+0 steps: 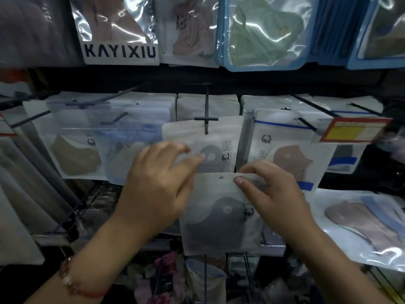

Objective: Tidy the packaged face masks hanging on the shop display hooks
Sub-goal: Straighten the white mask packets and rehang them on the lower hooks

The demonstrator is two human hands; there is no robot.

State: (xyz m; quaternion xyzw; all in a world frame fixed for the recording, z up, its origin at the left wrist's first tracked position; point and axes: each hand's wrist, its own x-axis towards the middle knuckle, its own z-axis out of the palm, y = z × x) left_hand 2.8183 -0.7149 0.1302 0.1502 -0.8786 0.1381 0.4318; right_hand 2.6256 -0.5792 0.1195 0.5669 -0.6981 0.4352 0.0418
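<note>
We ready a loose mask packet (pixel 221 213) for rehanging, just below the centre hook (pixel 206 119).

Our right hand (pixel 271 194) pinches its top edge beside the punched hole; our left hand (pixel 160 183), fingers relaxed, touches the hung packet (pixel 210 148). Next, we judge, the hole must meet the hook's tip.

Frosted matt plastic pouch (pixel 219 229) holds grey cloth; glossy clear packets (pixel 263 31) above, dark metal hook (pixel 206 115).

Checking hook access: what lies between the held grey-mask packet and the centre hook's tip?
Head view: another grey-mask packet hanging on the centre hook, above the held packet.
</note>
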